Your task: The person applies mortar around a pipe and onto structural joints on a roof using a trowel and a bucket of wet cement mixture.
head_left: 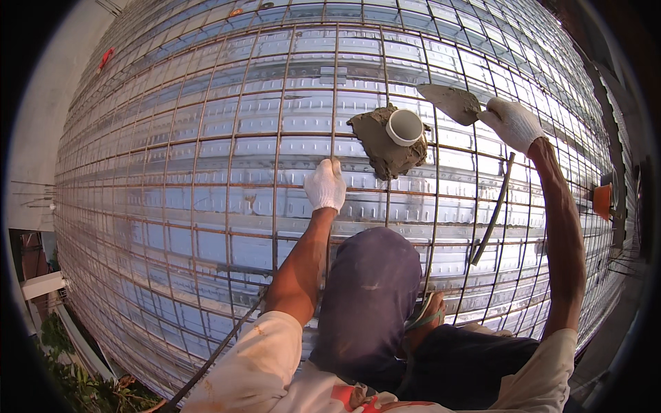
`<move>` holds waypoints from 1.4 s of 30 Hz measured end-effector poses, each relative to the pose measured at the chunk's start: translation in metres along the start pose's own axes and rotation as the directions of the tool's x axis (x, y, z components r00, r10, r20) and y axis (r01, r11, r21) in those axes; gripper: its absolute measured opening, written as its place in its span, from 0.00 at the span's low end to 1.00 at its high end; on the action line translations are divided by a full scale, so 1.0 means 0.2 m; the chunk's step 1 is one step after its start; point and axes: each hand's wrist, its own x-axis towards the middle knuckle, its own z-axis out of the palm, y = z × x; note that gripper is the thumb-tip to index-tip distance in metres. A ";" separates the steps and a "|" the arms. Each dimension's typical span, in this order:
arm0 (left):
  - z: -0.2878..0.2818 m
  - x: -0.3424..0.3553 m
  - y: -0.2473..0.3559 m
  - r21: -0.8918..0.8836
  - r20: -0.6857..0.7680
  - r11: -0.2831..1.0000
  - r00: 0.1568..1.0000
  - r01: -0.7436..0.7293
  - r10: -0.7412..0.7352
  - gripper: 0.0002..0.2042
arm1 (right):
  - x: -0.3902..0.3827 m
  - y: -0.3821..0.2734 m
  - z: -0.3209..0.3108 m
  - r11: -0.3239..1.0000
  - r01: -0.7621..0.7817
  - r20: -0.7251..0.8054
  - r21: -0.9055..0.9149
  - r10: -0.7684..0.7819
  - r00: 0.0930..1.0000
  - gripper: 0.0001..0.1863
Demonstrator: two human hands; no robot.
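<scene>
My left hand [325, 183], in a white knit glove, is closed on a bar of the rusty steel mesh [275, 186] over ribbed metal decking. My right hand [509, 124], gloved the same, grips a trowel [449, 100] smeared with grey mortar, its blade above the mesh. Between the hands and farther forward, a short white pipe [405, 127] stands in a mound of wet mortar [379, 155]; the trowel is up and to the right of it. The trowel's handle is hidden in my glove.
A loose dark bar [493, 210] lies right of centre. An orange bucket [601, 199] sits by the right edge. A concrete wall [31, 158] borders the left, with plants [62, 351] below. My bent knee [372, 275] and sandalled foot [430, 316] are close below the mortar.
</scene>
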 end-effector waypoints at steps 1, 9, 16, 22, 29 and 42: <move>0.00 0.00 0.01 -0.011 0.001 1.000 1.000 0.001 -0.001 0.17 | 0.10 -0.08 -0.03 0.998 0.002 0.052 -0.064 0.001 0.999 0.23; -0.04 0.02 0.08 -0.043 0.075 0.999 0.997 0.030 -0.026 0.17 | 0.77 -0.53 0.03 0.900 0.269 0.332 -0.342 -0.152 0.931 0.25; -0.04 0.01 0.04 -0.054 0.065 0.999 0.998 0.006 -0.003 0.16 | 1.06 -0.66 0.20 0.892 0.314 0.536 -0.325 -0.100 0.838 0.20; -0.06 0.03 0.03 -0.041 0.049 0.999 0.999 -0.007 0.009 0.17 | 0.96 -0.26 0.20 0.979 0.043 0.569 -0.200 0.081 0.818 0.20; 0.00 0.01 0.01 0.005 0.005 0.998 0.998 -0.066 0.066 0.14 | 0.16 0.28 0.25 0.969 -0.153 0.387 0.192 0.068 0.919 0.25; -0.01 0.00 0.13 0.258 0.181 0.945 0.951 0.198 -0.249 0.29 | -2.85 -0.15 0.22 0.215 -0.867 0.212 0.449 0.917 0.337 0.16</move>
